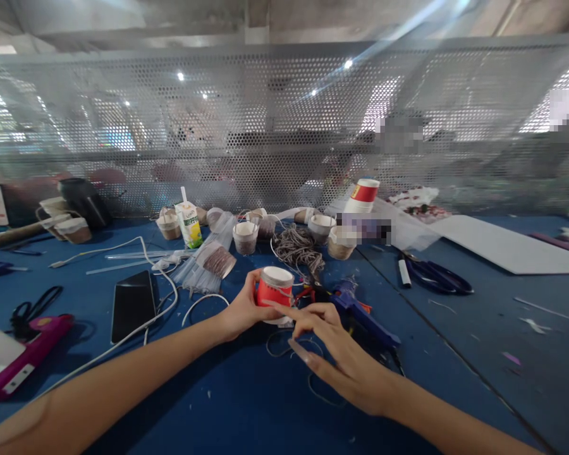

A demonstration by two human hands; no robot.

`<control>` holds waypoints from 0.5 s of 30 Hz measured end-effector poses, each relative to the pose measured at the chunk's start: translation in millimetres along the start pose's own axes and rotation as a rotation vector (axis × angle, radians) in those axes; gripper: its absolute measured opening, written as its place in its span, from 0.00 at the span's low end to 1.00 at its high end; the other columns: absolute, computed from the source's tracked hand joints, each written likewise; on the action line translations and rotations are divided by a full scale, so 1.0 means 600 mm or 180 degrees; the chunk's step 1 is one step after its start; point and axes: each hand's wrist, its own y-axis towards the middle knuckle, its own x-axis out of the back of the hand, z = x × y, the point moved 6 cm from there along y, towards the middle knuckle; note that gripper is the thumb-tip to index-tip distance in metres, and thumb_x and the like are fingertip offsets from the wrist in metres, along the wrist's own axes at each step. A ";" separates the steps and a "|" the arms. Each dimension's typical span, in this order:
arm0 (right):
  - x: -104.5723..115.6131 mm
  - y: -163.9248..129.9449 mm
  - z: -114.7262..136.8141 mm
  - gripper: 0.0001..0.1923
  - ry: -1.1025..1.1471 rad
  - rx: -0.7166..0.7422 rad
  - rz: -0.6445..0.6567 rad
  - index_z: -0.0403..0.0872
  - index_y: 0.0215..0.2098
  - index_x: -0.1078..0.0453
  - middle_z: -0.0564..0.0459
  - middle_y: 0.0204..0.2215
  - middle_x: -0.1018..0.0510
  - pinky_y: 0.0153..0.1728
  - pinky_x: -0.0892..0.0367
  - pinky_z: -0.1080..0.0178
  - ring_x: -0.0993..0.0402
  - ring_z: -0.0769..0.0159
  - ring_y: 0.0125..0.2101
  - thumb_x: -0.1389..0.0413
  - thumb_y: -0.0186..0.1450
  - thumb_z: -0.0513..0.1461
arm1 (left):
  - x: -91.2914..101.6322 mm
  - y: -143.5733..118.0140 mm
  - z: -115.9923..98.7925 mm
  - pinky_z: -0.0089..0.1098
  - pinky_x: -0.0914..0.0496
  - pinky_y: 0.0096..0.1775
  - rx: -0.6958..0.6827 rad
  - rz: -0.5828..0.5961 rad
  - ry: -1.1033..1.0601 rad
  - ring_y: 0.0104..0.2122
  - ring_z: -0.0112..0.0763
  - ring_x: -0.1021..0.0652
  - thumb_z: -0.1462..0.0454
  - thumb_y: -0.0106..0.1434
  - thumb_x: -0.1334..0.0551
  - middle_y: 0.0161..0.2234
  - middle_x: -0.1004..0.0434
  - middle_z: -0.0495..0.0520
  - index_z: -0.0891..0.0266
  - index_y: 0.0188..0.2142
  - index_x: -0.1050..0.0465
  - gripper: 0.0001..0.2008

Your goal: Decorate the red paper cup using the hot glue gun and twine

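My left hand (244,309) is wrapped round a red and white paper cup (274,292) and holds it just above the blue table. The cup looks upside down, with grey cord wound about its upper part. Beside it, my right hand (329,347) has the index finger stretched to the cup's lower side, with the thumb apart from it. A thin loose cord (315,379) trails over the table under the right hand. Behind the hands lies a tangled heap of grey cord (298,248). A blue glue gun (367,316) rests to the right of the cup.
Several cord-wrapped cups (245,237) stand along the back, near a drink carton (188,224) and stacked paper cups (363,196). A phone (133,306), white cable (164,319) and magenta power strip (26,363) lie left. Scissors (436,276) and a white board (512,243) lie right; a perforated screen rises behind.
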 end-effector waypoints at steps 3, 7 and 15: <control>-0.006 0.003 -0.007 0.10 0.0157 -0.0148 0.0061 0.51 0.42 0.37 0.46 0.53 0.30 0.47 0.35 0.51 0.39 0.58 0.45 0.55 0.68 0.45 | -0.002 -0.002 0.001 0.36 0.33 0.44 0.0039 0.0080 0.0005 0.39 0.33 0.26 0.71 0.41 0.30 0.39 0.28 0.50 0.58 0.45 0.40 0.32; 0.014 0.003 -0.016 0.14 0.0314 -0.0270 -0.0350 0.50 0.37 0.35 0.45 0.38 0.26 0.42 0.33 0.54 0.37 0.59 0.38 0.57 0.68 0.48 | 0.000 -0.001 0.001 0.37 0.33 0.45 0.0041 0.0082 -0.0076 0.40 0.35 0.26 0.70 0.41 0.30 0.39 0.27 0.51 0.59 0.44 0.37 0.30; 0.047 -0.006 -0.069 0.21 0.1060 -0.0684 -0.1457 0.48 0.23 0.36 0.52 0.25 0.29 0.31 0.37 0.61 0.34 0.63 0.28 0.58 0.69 0.48 | 0.005 0.002 0.006 0.40 0.34 0.46 0.0188 0.0039 -0.0432 0.38 0.37 0.25 0.67 0.39 0.27 0.38 0.25 0.53 0.61 0.43 0.34 0.30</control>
